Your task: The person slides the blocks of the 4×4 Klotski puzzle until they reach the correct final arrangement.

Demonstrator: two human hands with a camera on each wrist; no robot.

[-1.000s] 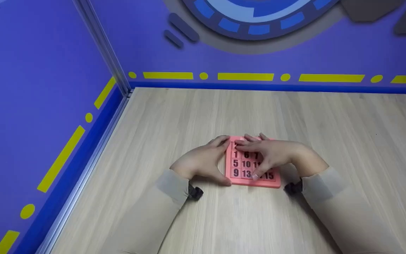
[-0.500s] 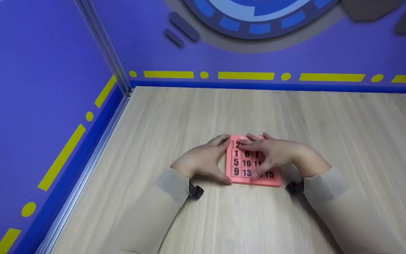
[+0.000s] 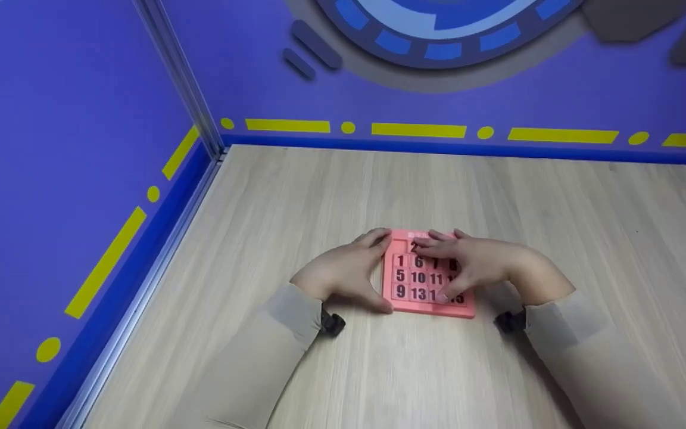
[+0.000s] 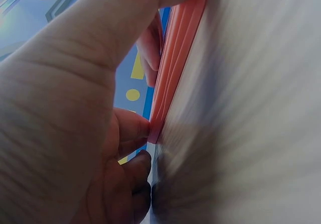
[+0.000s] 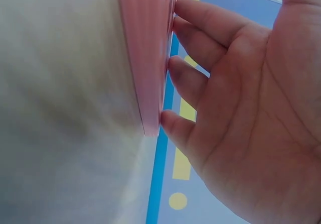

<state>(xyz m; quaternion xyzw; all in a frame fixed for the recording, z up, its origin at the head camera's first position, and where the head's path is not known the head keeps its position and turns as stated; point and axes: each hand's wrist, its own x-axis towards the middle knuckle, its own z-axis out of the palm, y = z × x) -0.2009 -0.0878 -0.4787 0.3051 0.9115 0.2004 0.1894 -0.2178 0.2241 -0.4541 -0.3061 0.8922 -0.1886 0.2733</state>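
Note:
A pink sliding number puzzle (image 3: 399, 305) lies flat on the wooden table, its tiles bearing black numbers. My left hand (image 3: 346, 271) grips its left side, thumb at the near corner and fingers at the far corner. In the left wrist view the puzzle's side wall (image 4: 173, 66) shows between them. Over the right part of the puzzle spreads my right hand (image 3: 486, 260), fingertips touching the upper tiles and thumb near the bottom row. The right wrist view shows these fingers (image 5: 188, 83) extended onto the top face. The top-left slot is vacant; the 2 tile is partly covered, as are several others.
The wooden table (image 3: 295, 196) surrounds the puzzle. Blue walls with yellow marks (image 3: 418, 130) stand behind and at the left, meeting at a metal corner post (image 3: 182, 83). Black straps (image 3: 332, 325) sit at both wrists.
My right hand has shifted slightly right, and the 2 tile has slid right with it, leaving the top-left slot bare. The left hand keeps its grip in place.

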